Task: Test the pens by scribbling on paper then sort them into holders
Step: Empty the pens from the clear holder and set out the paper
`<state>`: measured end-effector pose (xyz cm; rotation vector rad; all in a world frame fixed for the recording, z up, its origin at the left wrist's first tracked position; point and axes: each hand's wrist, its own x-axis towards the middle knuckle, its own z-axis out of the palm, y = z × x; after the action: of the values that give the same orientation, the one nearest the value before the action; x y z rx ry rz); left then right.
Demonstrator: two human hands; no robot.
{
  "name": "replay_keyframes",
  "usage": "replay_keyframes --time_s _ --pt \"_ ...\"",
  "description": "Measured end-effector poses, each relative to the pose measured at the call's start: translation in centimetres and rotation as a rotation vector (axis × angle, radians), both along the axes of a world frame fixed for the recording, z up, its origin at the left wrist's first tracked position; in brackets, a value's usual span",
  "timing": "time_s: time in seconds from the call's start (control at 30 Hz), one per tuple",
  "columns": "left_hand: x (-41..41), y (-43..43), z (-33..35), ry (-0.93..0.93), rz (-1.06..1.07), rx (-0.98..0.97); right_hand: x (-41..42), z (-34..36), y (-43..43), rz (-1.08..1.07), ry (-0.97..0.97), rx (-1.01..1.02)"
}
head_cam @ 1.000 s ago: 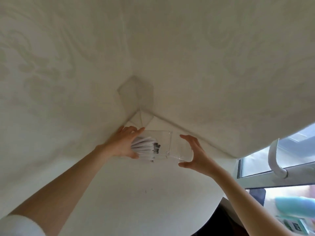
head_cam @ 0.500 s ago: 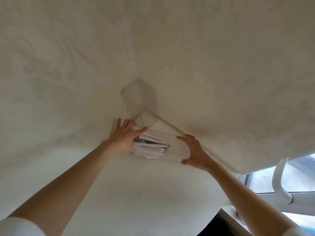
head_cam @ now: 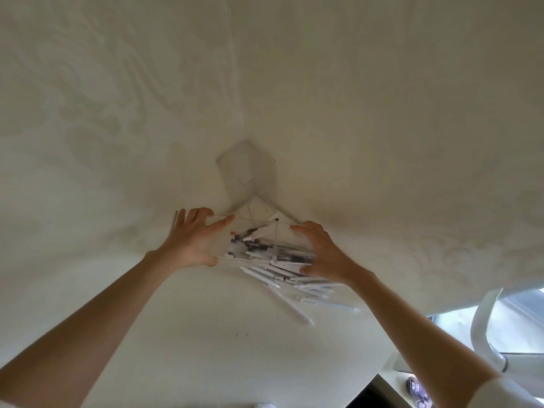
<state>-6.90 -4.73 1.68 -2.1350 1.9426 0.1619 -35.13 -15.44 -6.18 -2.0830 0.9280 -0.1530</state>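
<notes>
A clear plastic holder point(head_cam: 259, 231) lies tipped on its side at the far end of the white table point(head_cam: 206, 334), held between both hands. My left hand point(head_cam: 191, 240) grips its left end with thumb and fingers around the edge. My right hand point(head_cam: 323, 251) cups its right end. Several white pens point(head_cam: 294, 290) with dark tips spill out of it onto the table toward the right. A second clear holder point(head_cam: 247, 172) stands behind, in the corner of the walls.
Cream patterned walls point(head_cam: 117, 113) meet in a corner right behind the holders. A thin grey stick point(head_cam: 175, 220) leans by my left hand. A white window handle point(head_cam: 482, 328) and glass are at the lower right, past the table's curved edge.
The holder has been tipped over and the pens have slid out of it onto the table to the right. Both hands have closed in on its ends.
</notes>
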Motion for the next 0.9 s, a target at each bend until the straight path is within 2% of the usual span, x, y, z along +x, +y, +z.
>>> replay_keyframes --time_s 0.37,0.63,0.7,0.8,0.9 --pt "0.2 2.7 3.2 -0.104 0.042 -0.064 2.4 1.3 0.9 0.104 -0.074 -0.102" --pt "-0.7 5.3 4.1 -0.234 0.054 -0.038 3.7 -0.3 2.2 0.133 -0.026 -0.147" --pt "-0.1 6.1 4.3 -0.192 0.078 -0.061 4.0 0.5 2.7 0.144 -0.071 -0.116" --pt "1.6 7.7 4.1 -0.019 0.143 -0.104 4.3 3.3 2.8 0.167 -0.138 -0.024" --pt "3.4 9.4 3.7 0.326 0.246 -0.098 5.0 7.3 2.9 0.193 -0.201 0.133"
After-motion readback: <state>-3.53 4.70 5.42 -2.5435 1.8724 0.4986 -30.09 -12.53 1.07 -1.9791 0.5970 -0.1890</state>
